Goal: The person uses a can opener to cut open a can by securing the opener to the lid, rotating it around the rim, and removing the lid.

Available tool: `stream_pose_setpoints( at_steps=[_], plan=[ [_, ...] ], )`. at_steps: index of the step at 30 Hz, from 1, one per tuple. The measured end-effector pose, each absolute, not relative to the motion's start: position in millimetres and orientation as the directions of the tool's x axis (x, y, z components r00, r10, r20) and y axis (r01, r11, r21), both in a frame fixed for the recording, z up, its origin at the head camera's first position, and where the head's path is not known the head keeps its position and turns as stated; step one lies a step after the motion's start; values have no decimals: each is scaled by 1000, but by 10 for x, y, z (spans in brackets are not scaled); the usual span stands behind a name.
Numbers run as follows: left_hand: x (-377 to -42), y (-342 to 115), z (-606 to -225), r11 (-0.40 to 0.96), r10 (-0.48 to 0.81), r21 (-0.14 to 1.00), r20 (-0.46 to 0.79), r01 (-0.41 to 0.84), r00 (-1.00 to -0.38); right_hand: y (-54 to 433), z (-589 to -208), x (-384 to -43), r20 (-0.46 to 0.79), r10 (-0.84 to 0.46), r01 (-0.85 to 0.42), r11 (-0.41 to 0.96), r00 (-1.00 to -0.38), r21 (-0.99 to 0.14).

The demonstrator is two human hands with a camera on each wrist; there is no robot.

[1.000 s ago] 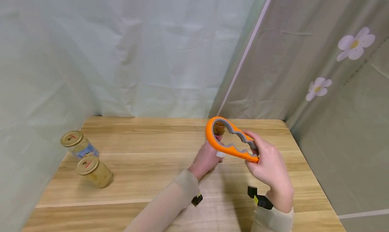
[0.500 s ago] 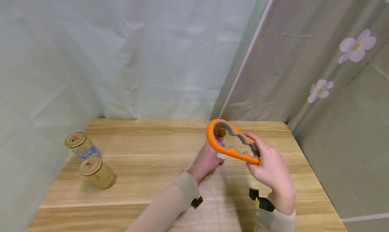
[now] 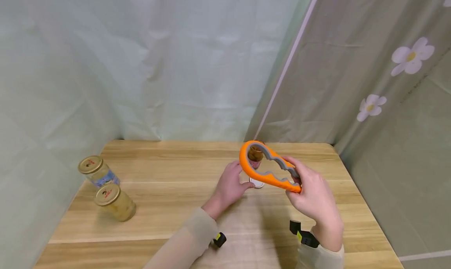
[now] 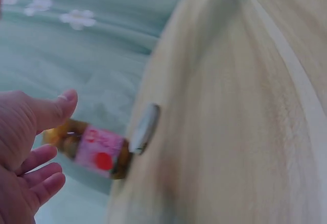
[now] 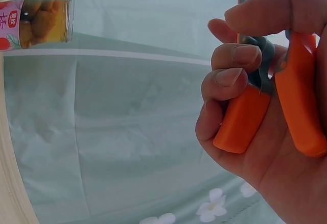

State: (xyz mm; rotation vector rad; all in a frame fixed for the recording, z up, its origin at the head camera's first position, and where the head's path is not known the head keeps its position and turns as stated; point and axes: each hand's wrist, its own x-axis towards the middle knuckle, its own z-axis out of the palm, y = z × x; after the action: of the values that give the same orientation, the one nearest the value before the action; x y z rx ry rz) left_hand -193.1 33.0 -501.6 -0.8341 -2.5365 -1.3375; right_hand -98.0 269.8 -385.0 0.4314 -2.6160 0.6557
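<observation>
My right hand grips the handle ends of an orange and grey jar opener, its loop raised over the table. Through that loop shows a lidless glass jar of brown fruit with a pink label, upright near the back edge. A round lid, pale side up, lies just in front of the jar. My left hand is beside the lid, thumb out and fingers loosely spread. In the left wrist view, a gap shows between that hand and the lid.
Two glass jars with gold lids stand at the table's left side: one with a blue label, the other nearer and pale yellow. A grey-green curtain hangs behind the wooden table, with more curtain along both sides.
My left hand has let go of the lid and drawn back to the left, its fingers opening. The lid stays on the table. My right hand holds the jar opener much as before.
</observation>
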Motion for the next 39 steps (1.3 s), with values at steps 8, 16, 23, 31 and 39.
stream_pose_setpoints(
  at_steps=[8,16,23,31,39],
  plan=[
    [-1743,-35,-4812,392,280,770,421,503,-863,2653,-3868,-995,457,-212,-399,842,-864,-363],
    [-1565,-568,-4624,364,169,791,463,491,-870,2623,-3888,-954,449,-214,-405,827,-868,-389],
    [-1441,-1124,-4420,376,31,734,600,566,-799,2626,-3844,-937,461,-205,-403,830,-864,-386],
    [-1335,-1485,-4217,381,-113,748,621,543,-776,2649,-3855,-984,455,-226,-408,842,-861,-353],
    [-1338,-1931,-4107,337,-223,710,698,618,-681,2610,-3877,-1002,467,-240,-428,832,-851,-353]
  ],
)
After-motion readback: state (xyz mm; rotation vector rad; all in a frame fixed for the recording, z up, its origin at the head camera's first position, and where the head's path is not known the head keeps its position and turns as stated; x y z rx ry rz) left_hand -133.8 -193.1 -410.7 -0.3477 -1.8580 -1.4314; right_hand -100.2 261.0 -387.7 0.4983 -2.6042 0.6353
